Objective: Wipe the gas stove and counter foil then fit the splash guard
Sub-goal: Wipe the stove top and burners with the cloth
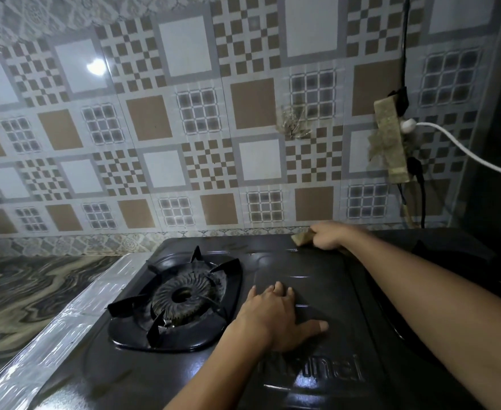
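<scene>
A black gas stove (311, 279) fills the lower middle, with its left burner and pot stand (181, 300) uncovered. My left hand (276, 315) lies flat, fingers spread, on the stove's middle panel. My right hand (329, 236) reaches to the stove's back edge and grips a tan sponge (301, 238) pressed against the top there. Shiny silver foil (74, 318) runs along the stove's left side over the counter. No splash guard is in view.
A patterned tile wall (184, 128) rises right behind the stove. A taped power strip (391, 137) with a white cable (465, 149) and black cords hangs on the wall at the right. Marbled countertop (21, 291) lies to the left.
</scene>
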### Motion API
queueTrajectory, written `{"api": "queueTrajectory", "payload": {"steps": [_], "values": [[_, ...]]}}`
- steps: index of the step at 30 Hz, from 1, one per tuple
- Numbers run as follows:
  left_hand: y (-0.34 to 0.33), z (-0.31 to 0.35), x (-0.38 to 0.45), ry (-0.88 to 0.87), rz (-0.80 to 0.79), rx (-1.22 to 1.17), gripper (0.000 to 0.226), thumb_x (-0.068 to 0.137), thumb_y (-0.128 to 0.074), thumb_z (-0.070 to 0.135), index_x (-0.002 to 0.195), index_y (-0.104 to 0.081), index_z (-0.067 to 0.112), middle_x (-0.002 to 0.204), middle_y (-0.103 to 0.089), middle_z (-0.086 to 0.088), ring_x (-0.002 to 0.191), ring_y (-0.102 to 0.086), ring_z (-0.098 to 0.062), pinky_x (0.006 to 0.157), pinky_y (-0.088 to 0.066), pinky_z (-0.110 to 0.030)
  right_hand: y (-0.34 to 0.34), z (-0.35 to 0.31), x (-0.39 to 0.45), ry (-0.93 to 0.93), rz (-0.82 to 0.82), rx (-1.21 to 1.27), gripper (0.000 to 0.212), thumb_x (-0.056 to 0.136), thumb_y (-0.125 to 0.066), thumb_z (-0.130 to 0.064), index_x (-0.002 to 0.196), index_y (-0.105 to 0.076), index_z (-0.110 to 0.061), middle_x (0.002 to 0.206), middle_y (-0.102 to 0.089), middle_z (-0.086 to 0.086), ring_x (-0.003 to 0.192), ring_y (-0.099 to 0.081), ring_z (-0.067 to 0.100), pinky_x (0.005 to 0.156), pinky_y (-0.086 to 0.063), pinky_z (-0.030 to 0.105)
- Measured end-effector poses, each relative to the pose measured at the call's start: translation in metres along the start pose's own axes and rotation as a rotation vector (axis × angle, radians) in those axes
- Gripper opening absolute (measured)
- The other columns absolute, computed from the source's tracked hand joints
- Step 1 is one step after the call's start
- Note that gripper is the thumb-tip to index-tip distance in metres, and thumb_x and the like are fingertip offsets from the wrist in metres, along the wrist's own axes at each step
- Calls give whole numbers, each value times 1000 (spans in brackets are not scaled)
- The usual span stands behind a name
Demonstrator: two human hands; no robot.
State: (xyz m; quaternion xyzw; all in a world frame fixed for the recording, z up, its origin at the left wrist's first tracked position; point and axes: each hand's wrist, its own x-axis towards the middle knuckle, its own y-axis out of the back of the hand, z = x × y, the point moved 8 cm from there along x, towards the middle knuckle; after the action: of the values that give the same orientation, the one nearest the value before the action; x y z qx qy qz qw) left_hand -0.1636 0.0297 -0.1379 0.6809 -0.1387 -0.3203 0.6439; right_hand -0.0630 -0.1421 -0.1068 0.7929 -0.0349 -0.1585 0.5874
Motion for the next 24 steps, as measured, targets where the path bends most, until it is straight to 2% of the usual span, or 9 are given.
{"api": "queueTrajectory", "payload": {"steps": [4,8,12,14,17,19,22,24], "values": [[-1,1,0,0,-11,-1,96,85,-30,77,154,-12,11,161,-10,-13,149,-11,-23,120,-5,-47,-15,-35,-11,139,-114,-30,33,85,-49,-15,116,-59,-23,117,-58,8,101,-55,24,92,-48,42],[-3,0,-1,-6,1,-19,95,86,-30,76,154,-11,13,162,-9,-11,149,-8,-22,120,-5,-47,-18,-46,-34,225,-187,-134,38,86,-46,-10,118,-61,-24,116,-60,4,103,-56,24,94,-48,43],[-4,-2,-2,-10,0,-34,95,86,-30,76,154,-10,13,162,-7,-10,149,-7,-21,120,-4,-47,-1,-42,-52,194,-296,-224,26,88,-51,-11,110,-60,-20,101,-58,1,102,-57,24,88,-50,37],[-5,-2,-1,-14,1,-27,95,86,-30,76,154,-10,13,162,-6,-11,149,-7,-22,121,-5,-47,20,-33,-51,157,-202,-203,20,87,-51,-11,103,-60,-18,96,-59,3,97,-58,23,85,-51,37],[-5,-1,-2,-13,-4,-30,96,86,-30,76,154,-9,12,162,-5,-11,149,-7,-22,121,-4,-47,48,-14,-41,65,42,-98,16,88,-50,-15,100,-59,-18,97,-60,8,88,-59,22,80,-52,36],[-4,-1,-2,-18,-6,-35,95,86,-29,76,154,-9,12,162,-4,-11,149,-6,-22,121,-3,-47,42,-6,-39,-4,52,-145,17,89,-51,-17,104,-59,-17,99,-59,7,88,-58,21,80,-51,33],[-5,-1,-2,-19,3,-28,95,86,-29,76,154,-8,12,162,-3,-11,149,-6,-23,120,-3,-47,10,-5,-33,-33,-48,-262,29,90,-52,-18,117,-59,-14,106,-58,6,95,-57,21,83,-50,32],[-6,-1,-1,-16,7,-25,96,86,-29,76,154,-7,12,162,-3,-11,149,-6,-23,120,-3,-47,0,-11,-29,-15,-6,-283,29,88,-52,-18,116,-61,-13,102,-59,5,92,-57,21,82,-51,33]]}}
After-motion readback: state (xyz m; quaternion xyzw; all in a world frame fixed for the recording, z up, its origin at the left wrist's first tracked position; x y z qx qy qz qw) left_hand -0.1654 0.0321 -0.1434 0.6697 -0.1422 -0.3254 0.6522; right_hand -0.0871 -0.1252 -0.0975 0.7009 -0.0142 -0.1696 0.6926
